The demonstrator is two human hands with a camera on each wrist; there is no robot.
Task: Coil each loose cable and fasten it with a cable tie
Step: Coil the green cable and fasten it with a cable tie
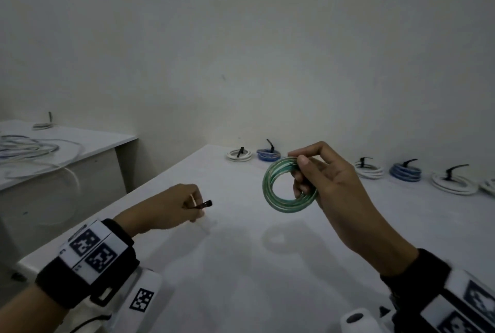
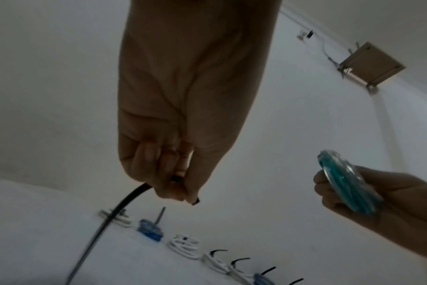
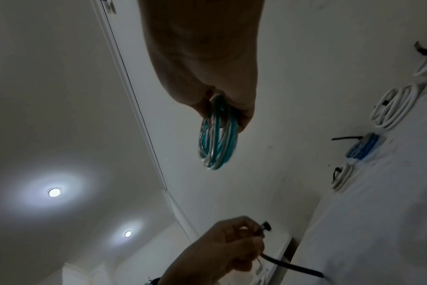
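Two hands up over white table (image 1: 241,265), neither resting on it. Far left: side desk (image 1: 101,140) w/ loose cables (image 1: 29,148) in a heap, plus one small tied coil (image 1: 42,126) at back edge. Left hand (image 1: 171,208) low, just above table, fingers curled, pinching black cable tie (image 1: 204,204) betw. thumb and fingertips; tie head pokes out to the right. In left wrist view, left hand (image 2: 173,135) w/ long tail of cable tie (image 2: 105,221) trailing down past the fingers. In right wrist view, left hand (image 3: 222,248) and cable tie (image 3: 293,267) at bottom, tail running right. Right hand (image 1: 329,188) higher, near table centre, gripping green coil (image 1: 278,198) at its right side, thumb on top strands, fingers through the ring; coil off the table, well apart from the tie. No tie on coil yet. Right wrist view: right hand (image 3: 207,67), green coil (image 3: 218,138) w/ teal and clear strands, hanging from fingers. Along back wall, row of tied coils: white coil (image 1: 239,156), blue coil (image 1: 268,155) left of right hand; white (image 1: 369,170), blue (image 1: 405,172), white (image 1: 454,184) to its right, each w/ black tie tail sticking up.
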